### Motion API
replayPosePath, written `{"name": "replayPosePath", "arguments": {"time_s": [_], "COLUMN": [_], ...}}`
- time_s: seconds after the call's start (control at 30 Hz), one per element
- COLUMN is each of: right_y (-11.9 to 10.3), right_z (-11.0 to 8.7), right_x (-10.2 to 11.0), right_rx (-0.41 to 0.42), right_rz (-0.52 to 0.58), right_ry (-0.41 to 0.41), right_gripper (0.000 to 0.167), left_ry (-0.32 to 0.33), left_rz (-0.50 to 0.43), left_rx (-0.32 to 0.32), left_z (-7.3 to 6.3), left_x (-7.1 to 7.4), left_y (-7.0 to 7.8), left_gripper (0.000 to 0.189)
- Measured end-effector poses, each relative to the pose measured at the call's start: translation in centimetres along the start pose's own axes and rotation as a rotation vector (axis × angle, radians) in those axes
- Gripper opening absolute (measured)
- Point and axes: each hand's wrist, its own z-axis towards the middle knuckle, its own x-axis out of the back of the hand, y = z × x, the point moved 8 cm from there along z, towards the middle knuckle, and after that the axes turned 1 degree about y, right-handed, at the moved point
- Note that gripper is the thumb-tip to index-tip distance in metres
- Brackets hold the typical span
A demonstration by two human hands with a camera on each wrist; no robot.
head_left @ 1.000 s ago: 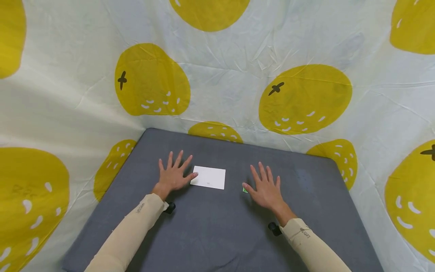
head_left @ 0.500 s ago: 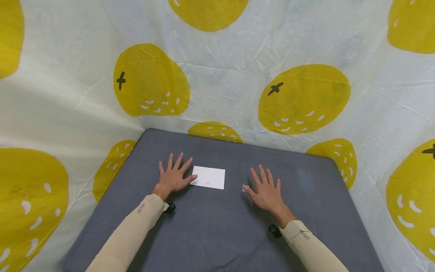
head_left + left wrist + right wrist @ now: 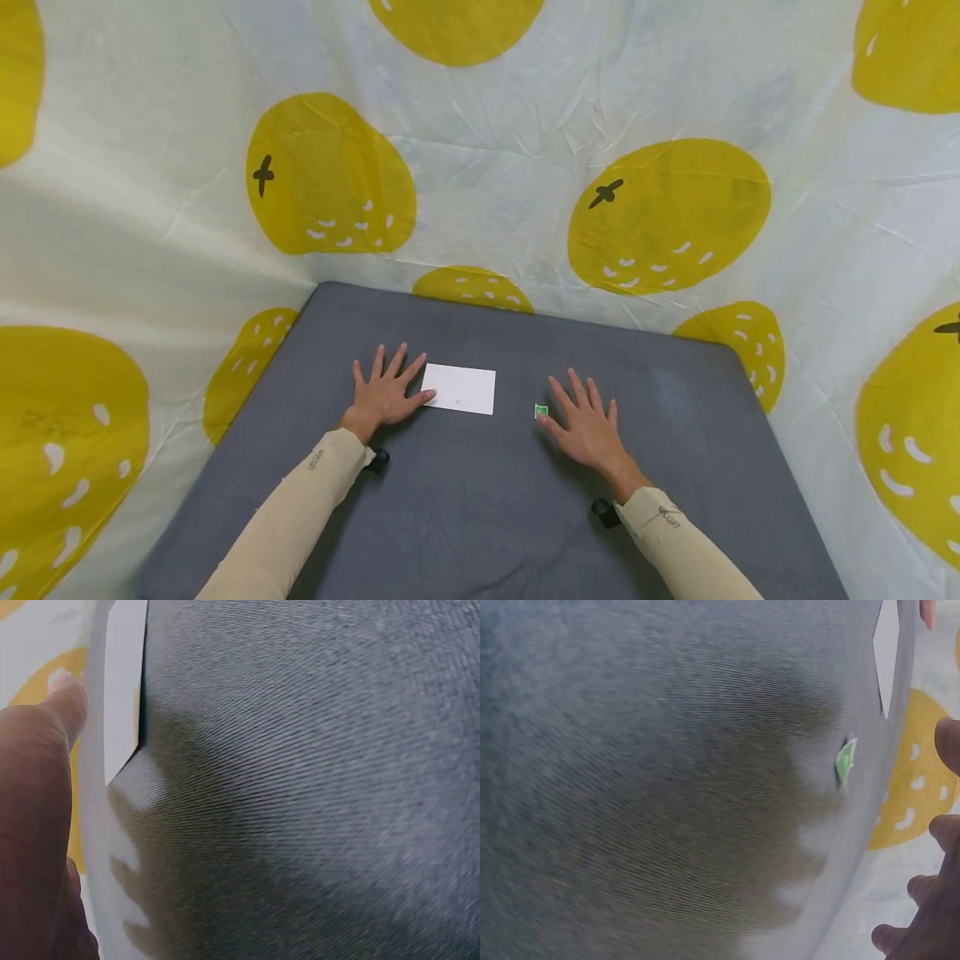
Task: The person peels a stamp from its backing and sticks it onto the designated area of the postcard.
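Observation:
A white rectangular card (image 3: 465,389) lies on the grey cloth-covered table. My left hand (image 3: 382,398) is spread flat over the cloth to its left, the thumb overlapping the card's left edge in the head view. In the left wrist view, a gap shows between that thumb (image 3: 64,709) and the card (image 3: 122,690). To the card's right lies a small green square with a pale border (image 3: 542,410). My right hand (image 3: 591,429), fingers spread, hovers beside it with the thumb tip at its lower edge. The green piece (image 3: 845,761) looks slightly curled in the right wrist view. Both hands hold nothing.
The grey table (image 3: 465,508) meets a white curtain (image 3: 495,200) printed with large yellow fruit at the back and sides. Dark wrist cameras sit under both cuffs, including the right wrist camera (image 3: 604,512). Shadows of the hands fall on the cloth.
Both spread hands have drawn slightly toward me. More of the green square shows now beside the right thumb, which covered most of it before. The card lies where it was.

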Motion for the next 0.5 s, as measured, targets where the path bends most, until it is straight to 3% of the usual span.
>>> {"name": "replayPosePath", "arguments": {"time_s": [0.5], "right_y": [1.1], "right_z": [-0.3], "right_x": [-1.8], "right_rx": [0.017], "right_rz": [0.031], "right_ry": [-0.009], "right_gripper": [0.072], "left_ry": [-0.044], "left_rz": [-0.009], "left_rx": [0.007], "left_z": [-0.5], "left_x": [-0.8], "left_y": [0.3], "left_gripper": [0.083]}}
